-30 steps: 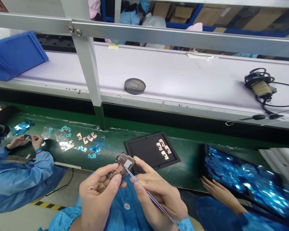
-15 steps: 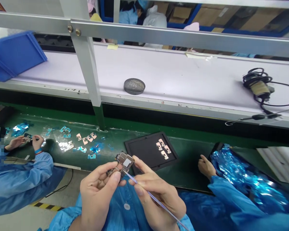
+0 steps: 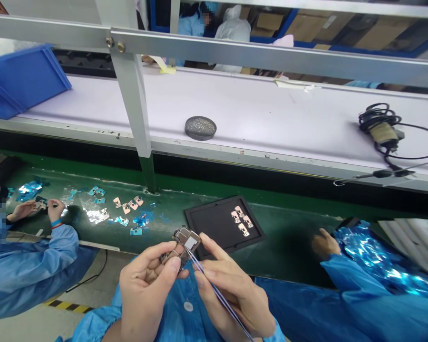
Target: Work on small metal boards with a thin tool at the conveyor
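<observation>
A small circuit board [image 3: 183, 241] with metal shields and a pale rectangular patch is pinched between the thumb and fingers of my left hand [image 3: 146, 285]. My right hand [image 3: 231, 289] holds a pair of thin tweezers [image 3: 214, 288] like a pen. Their tips meet the board near the lower edge of the pale patch; whether they grip anything there is too small to tell. One finger of my right hand reaches up beside the board's right edge. Behind my hands lies a black tray [image 3: 214, 221] with several small copper-coloured pieces [image 3: 243, 221] in its right part.
On the green bench [image 3: 281, 237], copper-coloured and blue pieces [image 3: 128, 205] lie to the left with blue film scraps. A co-worker's hands [image 3: 39, 209] work at far left. At right, another person's hand [image 3: 324, 244] is beside shiny blue film [image 3: 374, 256]. A metal post [image 3: 131, 95] stands ahead.
The tweezer tips have shifted slightly up and right onto the pale patch's edge, and the tweezers' two arms now show apart. The co-worker's hand and blue film at right have moved right.
</observation>
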{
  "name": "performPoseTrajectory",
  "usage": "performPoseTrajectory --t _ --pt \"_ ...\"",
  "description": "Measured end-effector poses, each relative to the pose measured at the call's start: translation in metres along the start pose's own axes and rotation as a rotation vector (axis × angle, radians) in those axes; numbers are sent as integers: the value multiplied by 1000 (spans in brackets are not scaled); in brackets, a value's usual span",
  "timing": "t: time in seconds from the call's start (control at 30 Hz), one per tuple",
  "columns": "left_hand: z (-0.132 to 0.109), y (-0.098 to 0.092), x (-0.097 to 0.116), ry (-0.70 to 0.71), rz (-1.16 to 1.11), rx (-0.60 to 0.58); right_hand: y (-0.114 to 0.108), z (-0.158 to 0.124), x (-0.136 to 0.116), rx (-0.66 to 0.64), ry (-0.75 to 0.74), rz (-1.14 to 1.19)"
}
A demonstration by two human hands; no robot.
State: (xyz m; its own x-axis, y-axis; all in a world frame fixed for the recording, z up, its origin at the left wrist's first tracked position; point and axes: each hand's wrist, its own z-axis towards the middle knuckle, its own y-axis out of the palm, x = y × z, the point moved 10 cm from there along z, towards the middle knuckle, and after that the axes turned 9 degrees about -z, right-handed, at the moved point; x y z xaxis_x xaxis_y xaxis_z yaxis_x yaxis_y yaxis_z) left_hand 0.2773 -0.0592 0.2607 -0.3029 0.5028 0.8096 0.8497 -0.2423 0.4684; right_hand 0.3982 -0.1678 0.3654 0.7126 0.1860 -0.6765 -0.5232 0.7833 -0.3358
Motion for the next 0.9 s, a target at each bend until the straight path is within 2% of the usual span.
performPoseTrajectory --t 0.2,0.4,0.53,0.63,0.77,0.9 --pt "0 1 0 -9 -7 -19 3 -2 1 -27 6 9" --pt "3 -1 -3 -17 -29 -18 2 -7 8 16 59 72" --pt "3 0 -6 -17 -55 -20 8 -10 8 -29 65 112" --pt "2 1 -5 -16 -68 -26 6 -12 8 1 68 119" --pt "1 1 -3 -6 -67 -10 0 -15 5 75 18 59" --pt "0 2 -4 -9 -69 -9 0 -15 0 67 -36 -18"
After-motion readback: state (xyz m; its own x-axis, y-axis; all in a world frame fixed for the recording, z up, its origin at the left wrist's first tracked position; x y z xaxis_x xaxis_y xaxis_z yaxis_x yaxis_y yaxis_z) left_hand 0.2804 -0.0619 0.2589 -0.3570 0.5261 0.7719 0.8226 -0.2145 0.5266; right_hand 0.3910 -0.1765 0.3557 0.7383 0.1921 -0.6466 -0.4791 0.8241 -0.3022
